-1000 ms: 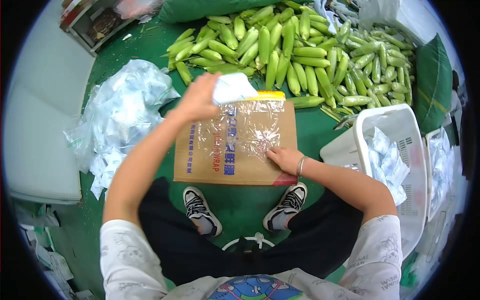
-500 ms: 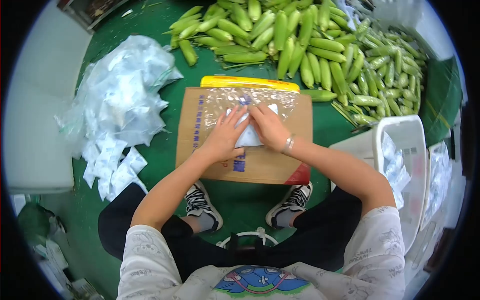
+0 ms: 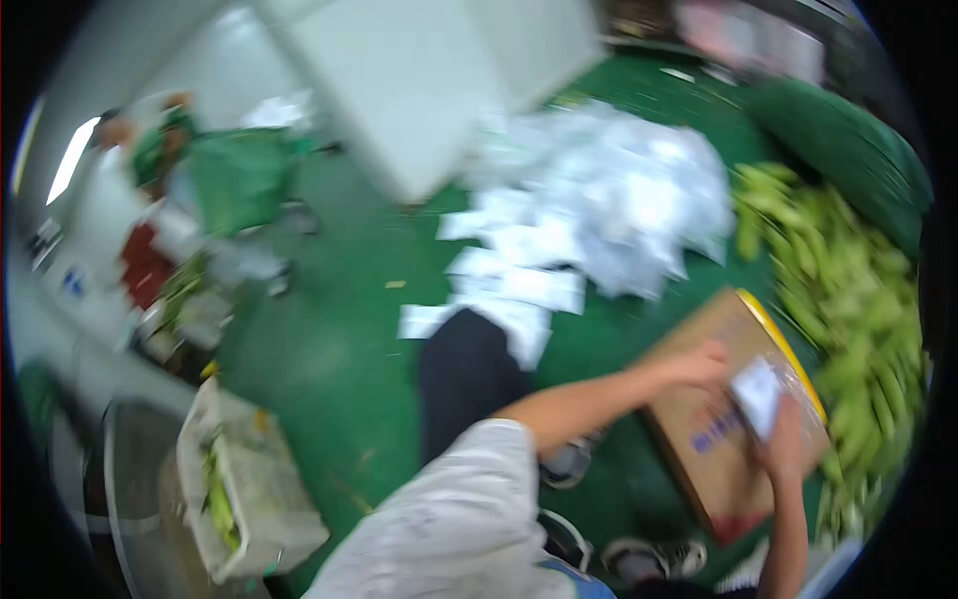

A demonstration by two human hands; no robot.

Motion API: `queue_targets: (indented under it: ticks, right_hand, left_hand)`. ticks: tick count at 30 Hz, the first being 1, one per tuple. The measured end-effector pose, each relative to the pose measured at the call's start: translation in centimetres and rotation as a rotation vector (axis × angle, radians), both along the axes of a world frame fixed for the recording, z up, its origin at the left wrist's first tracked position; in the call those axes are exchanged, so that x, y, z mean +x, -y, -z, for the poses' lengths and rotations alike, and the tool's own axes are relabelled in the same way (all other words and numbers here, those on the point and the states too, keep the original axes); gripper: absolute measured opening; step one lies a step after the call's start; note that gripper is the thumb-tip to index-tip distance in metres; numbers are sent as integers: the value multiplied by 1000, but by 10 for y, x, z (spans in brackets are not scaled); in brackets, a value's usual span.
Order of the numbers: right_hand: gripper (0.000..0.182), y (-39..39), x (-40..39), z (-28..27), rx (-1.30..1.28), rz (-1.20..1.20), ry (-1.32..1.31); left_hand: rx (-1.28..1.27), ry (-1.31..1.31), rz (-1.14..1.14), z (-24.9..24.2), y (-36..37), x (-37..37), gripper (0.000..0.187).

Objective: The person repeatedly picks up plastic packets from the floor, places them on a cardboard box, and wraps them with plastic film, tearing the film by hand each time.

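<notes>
Motion smears the view. On the cardboard box (image 3: pixel 689 439) with a yellow strip along its far edge lies a small flat white packet (image 3: pixel 756 391), with shiny clear plastic beside it. My left hand (image 3: pixel 702 365) is curled closed just left of the packet; whether anything is in its fingers is too blurred to see. At the packet's lower right edge is my right hand (image 3: pixel 783 434), touching it, but blur hides whether its fingers grip. Beyond the box spreads a heap of whitish plastic bags (image 3: pixel 639 190), with loose white packets (image 3: pixel 519 285) near my knee.
Green corn cobs (image 3: pixel 848 329) in husks pile up along the right, below a dark green sack (image 3: pixel 838 150). At lower left stands a white bin (image 3: pixel 264 499) with green cobs inside. A white cabinet-like block (image 3: pixel 399 90) rises at the back. Another person (image 3: pixel 165 140) appears at far left.
My view has swung left, bringing the bin and the far-left area into sight. My left hand has come off the packet to its left side; my right hand stays at its edge.
</notes>
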State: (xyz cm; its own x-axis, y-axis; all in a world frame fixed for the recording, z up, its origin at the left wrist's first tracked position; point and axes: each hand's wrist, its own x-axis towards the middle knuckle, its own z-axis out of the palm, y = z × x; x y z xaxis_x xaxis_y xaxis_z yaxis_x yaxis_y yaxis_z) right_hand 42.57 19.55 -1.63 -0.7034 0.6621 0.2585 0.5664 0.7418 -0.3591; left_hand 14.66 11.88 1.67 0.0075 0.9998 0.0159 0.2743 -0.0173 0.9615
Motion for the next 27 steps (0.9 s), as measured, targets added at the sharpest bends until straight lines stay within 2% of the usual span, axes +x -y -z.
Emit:
queue_targets:
  ticks: [1, 2, 3, 4, 6, 7, 8, 9, 10, 11, 12, 13, 14, 15, 17, 18, 19, 20, 21, 23, 25, 27]
  right_hand:
    - [69, 6, -5, 10, 90, 81, 15]
    - [70, 24, -21, -21, -4, 90, 83]
    - [71, 35, -30, -46, -95, 117, 198]
    - [71, 35, -30, -39, -97, 110, 201]
    - [73, 22, -25, -14, -80, -92, 115]
    - [73, 7, -17, -5, -76, -81, 113]
    - [75, -10, -9, 4, -252, -140, 7]
    - [77, -19, -5, 5, -427, -203, -100]
    - [80, -25, -7, 9, -579, -265, -250]
    - [80, -27, -10, 2, -583, -273, -253]
    - [81, -26, -9, -9, -750, -225, -270]
    - [82, -25, -6, -14, -916, -168, -280]
    - [81, -22, 5, -6, -891, -54, -296]
    - [81, -18, 13, -10, -900, -56, -285]
    - [65, -17, 48, -34, -1028, 23, -160]
    - [65, -24, 71, -19, -1035, 24, -134]
    - [51, -45, 101, 11, -847, 98, -159]
    - [37, -59, 113, 27, -654, 159, -189]
    - [15, -63, 99, 5, -609, 123, -214]
    - [9, -68, 73, -33, -696, 227, -268]
    - [10, -68, 60, -33, -626, 222, -209]
    - [14, -25, 25, -41, -342, 229, -74]
  left_hand:
    - [130, -71, 1, -2, -15, 0, 16]
    - [160, -241, 36, -30, -19, 15, 18]
    - [326, -232, -20, -4, -43, 40, 21]
    - [304, -307, 63, 4, -53, 58, 21]
    - [295, -389, 170, 15, -60, 75, 22]
    - [454, -427, 276, 26, -60, 78, 23]
    - [606, -461, 375, 33, -59, 80, 24]
    - [604, -459, 373, 31, -58, 80, 24]
    - [644, -603, 428, 29, -56, 77, 24]
    - [681, -750, 479, 23, -54, 72, 25]
    - [716, -892, 527, 18, -53, 69, 25]
    - [711, -885, 519, 13, -57, 69, 25]
    - [637, -936, 579, 5, -62, 69, 25]
    - [557, -989, 638, 12, -67, 64, 24]
    - [639, -974, 586, 19, -73, 66, 25]
    - [649, -940, 629, 12, -75, 67, 28]
    - [658, -911, 671, 11, -74, 65, 31]
    - [656, -949, 647, 28, -85, 74, 43]
    - [640, -946, 627, 26, -83, 74, 43]
    - [651, -939, 730, 18, -85, 89, 52]
    - [640, -967, 734, 14, -81, 102, 58]
    - [498, -1054, 878, -7, -63, 98, 63]
